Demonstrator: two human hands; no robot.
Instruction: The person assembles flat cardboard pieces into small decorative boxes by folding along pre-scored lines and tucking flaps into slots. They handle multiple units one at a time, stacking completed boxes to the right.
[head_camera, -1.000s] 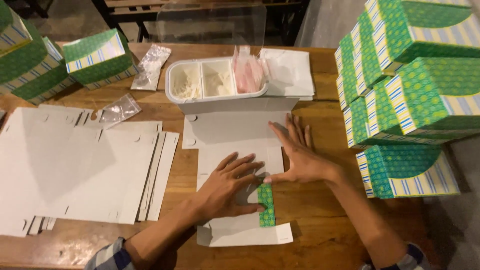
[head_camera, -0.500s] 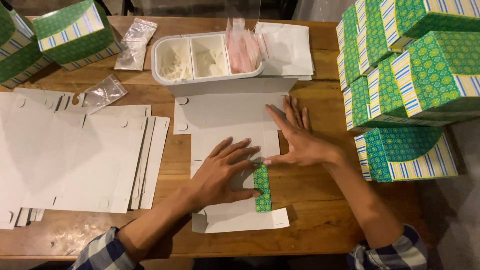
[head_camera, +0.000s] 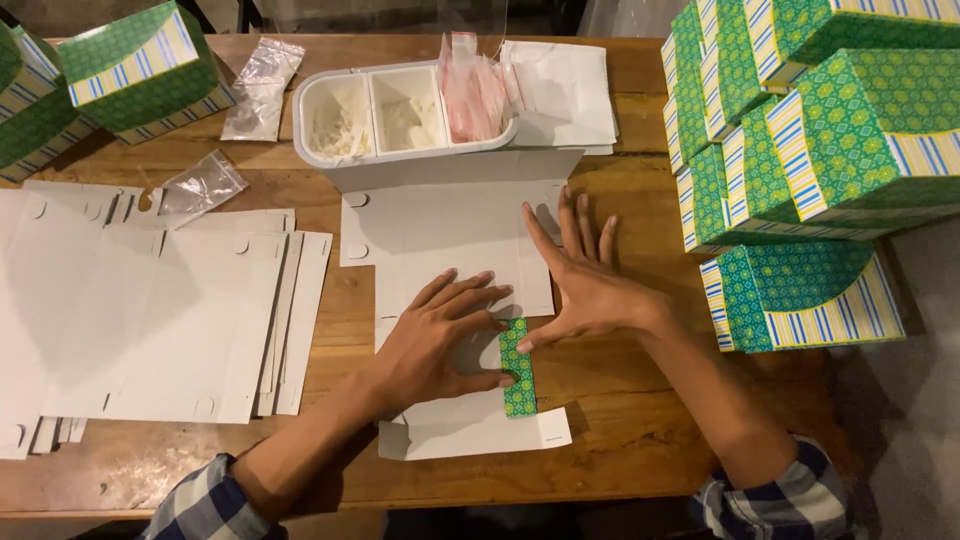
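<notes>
A flat white cardboard box blank (head_camera: 440, 235) lies unfolded on the wooden table (head_camera: 620, 440), white side up. Its narrow side flap (head_camera: 518, 368) is folded over and shows a green patterned face. My left hand (head_camera: 435, 335) lies flat on the blank with fingers spread, fingertips beside the green flap. My right hand (head_camera: 580, 285) presses flat on the blank's right edge, thumb touching the top of the green flap. Neither hand grips anything.
A stack of flat white blanks (head_camera: 150, 320) lies at the left. A white divided tray (head_camera: 400, 115) with small bags stands behind the blank. Folded green boxes (head_camera: 800, 150) are piled at the right, more green boxes (head_camera: 130, 65) at the far left. Clear plastic bags (head_camera: 200, 185) lie near them.
Both hands have kept their places on the blank; the green flap stays folded. The camera has shifted a little, so the scene sits slightly lower.
</notes>
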